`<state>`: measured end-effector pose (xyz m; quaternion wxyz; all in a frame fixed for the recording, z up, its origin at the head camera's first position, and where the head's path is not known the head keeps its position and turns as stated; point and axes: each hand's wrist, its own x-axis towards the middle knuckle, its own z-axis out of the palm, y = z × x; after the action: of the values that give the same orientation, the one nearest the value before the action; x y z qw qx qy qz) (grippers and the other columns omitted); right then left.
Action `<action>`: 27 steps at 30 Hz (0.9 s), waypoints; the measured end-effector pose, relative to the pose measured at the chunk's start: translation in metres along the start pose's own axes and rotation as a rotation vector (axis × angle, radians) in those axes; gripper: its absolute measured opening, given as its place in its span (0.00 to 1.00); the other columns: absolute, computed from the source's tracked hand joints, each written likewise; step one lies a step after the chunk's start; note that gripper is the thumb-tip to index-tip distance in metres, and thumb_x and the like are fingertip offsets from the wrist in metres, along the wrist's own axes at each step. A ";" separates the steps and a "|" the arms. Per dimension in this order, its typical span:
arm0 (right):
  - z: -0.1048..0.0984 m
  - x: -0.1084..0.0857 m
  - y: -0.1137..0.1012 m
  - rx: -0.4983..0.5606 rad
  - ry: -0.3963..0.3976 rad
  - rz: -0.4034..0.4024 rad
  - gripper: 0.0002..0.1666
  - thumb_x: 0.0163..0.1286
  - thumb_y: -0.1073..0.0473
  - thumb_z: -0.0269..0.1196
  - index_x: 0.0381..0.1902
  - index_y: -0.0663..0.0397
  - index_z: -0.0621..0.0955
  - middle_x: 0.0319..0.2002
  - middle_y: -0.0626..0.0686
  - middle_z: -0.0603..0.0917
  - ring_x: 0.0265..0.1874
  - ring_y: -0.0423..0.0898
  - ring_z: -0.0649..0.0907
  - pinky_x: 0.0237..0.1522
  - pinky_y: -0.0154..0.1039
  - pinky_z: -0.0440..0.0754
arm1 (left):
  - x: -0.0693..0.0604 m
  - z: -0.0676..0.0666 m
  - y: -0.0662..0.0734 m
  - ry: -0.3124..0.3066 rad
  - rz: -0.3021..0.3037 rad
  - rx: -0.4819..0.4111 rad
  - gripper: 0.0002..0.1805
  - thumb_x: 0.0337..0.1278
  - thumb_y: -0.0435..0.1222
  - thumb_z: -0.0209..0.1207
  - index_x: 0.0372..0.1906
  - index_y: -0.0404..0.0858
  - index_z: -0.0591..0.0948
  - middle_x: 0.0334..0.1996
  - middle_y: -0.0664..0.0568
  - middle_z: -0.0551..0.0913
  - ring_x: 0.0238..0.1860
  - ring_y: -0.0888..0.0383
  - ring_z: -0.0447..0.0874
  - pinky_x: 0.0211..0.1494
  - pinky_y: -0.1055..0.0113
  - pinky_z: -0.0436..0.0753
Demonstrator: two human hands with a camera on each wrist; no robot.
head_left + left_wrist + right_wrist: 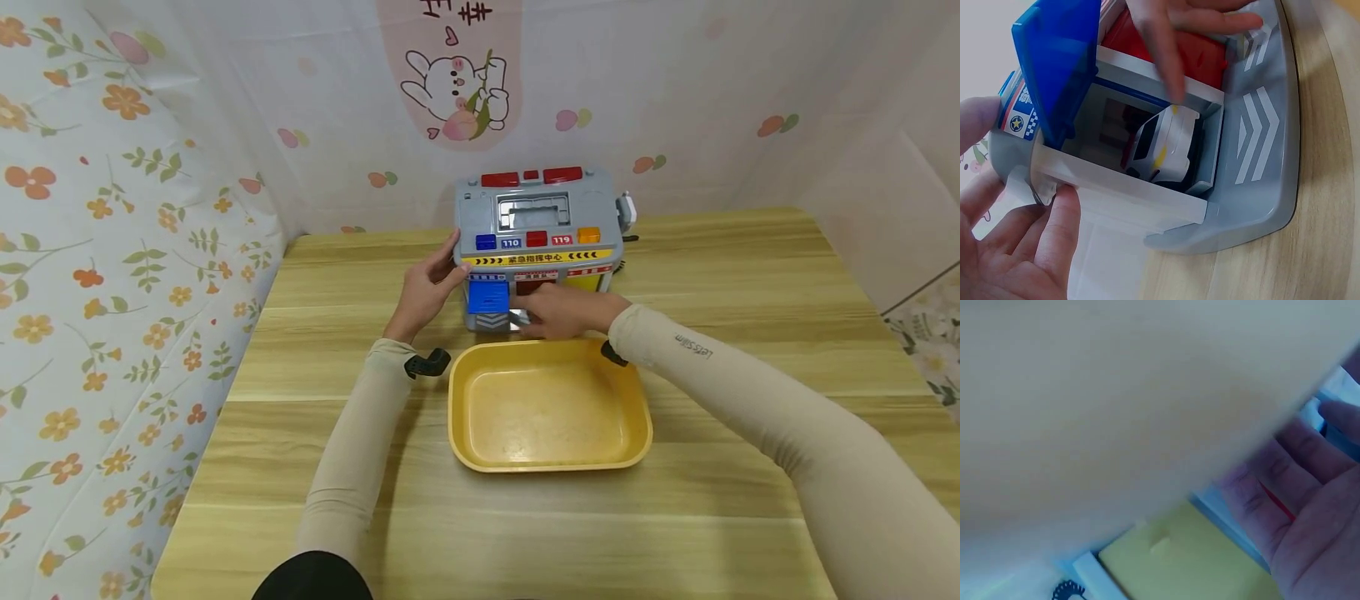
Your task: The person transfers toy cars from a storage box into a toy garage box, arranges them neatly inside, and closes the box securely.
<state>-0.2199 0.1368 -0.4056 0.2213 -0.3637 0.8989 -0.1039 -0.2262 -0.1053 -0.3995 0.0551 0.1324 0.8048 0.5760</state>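
A grey toy rescue station (476, 218) stands at the back of the table, with a blue flap door (489, 297) raised at its left bay. My left hand (423, 292) grips the station's left edge, fingers against the side wall. Inside the blue bay sits a small white toy car (1169, 147) with yellow marks. My right hand (558, 310) is before the station's front; its extended finger reaches the car's near end in the left wrist view, though contact is hard to tell. Beside that bay is a red door (1191, 53), partly behind the right hand.
A yellow plastic basin (551, 462) lies on the wooden table (300, 467) right in front of the station, below the right forearm. A yellow door (1191, 556) closes the station's right bay. Behind the station hangs a printed cloth (330, 92).
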 end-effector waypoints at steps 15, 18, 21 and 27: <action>-0.040 -0.038 -0.018 0.087 0.170 -0.065 0.20 0.73 0.55 0.62 0.60 0.53 0.82 0.37 0.47 0.87 0.33 0.42 0.81 0.42 0.35 0.83 | 0.015 0.001 -0.034 0.008 0.037 -0.001 0.33 0.71 0.45 0.59 0.76 0.60 0.62 0.77 0.58 0.64 0.74 0.53 0.71 0.73 0.58 0.75; -0.048 -0.041 -0.026 0.093 0.255 -0.104 0.19 0.72 0.55 0.63 0.58 0.53 0.83 0.36 0.47 0.87 0.31 0.41 0.81 0.40 0.35 0.84 | 0.015 0.001 -0.034 0.010 0.042 0.002 0.33 0.70 0.45 0.59 0.76 0.61 0.63 0.77 0.57 0.64 0.74 0.52 0.71 0.73 0.57 0.75; -0.054 -0.038 -0.033 0.067 0.352 -0.116 0.19 0.71 0.55 0.65 0.57 0.54 0.84 0.34 0.49 0.86 0.31 0.43 0.79 0.38 0.36 0.82 | 0.014 0.001 -0.034 0.012 0.039 0.006 0.33 0.70 0.46 0.59 0.76 0.62 0.63 0.77 0.57 0.64 0.74 0.52 0.71 0.73 0.57 0.76; -0.056 -0.023 -0.040 -0.068 0.483 -0.033 0.34 0.65 0.46 0.70 0.66 0.49 0.77 0.60 0.55 0.80 0.59 0.52 0.74 0.64 0.51 0.79 | 0.015 0.001 -0.033 0.003 0.035 0.003 0.33 0.71 0.45 0.58 0.76 0.61 0.62 0.77 0.57 0.64 0.74 0.52 0.70 0.73 0.56 0.75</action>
<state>-0.2079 0.1258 -0.3352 -0.0144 -0.3502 0.9226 -0.1610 -0.2451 -0.1102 -0.4300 0.0436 0.1459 0.8032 0.5758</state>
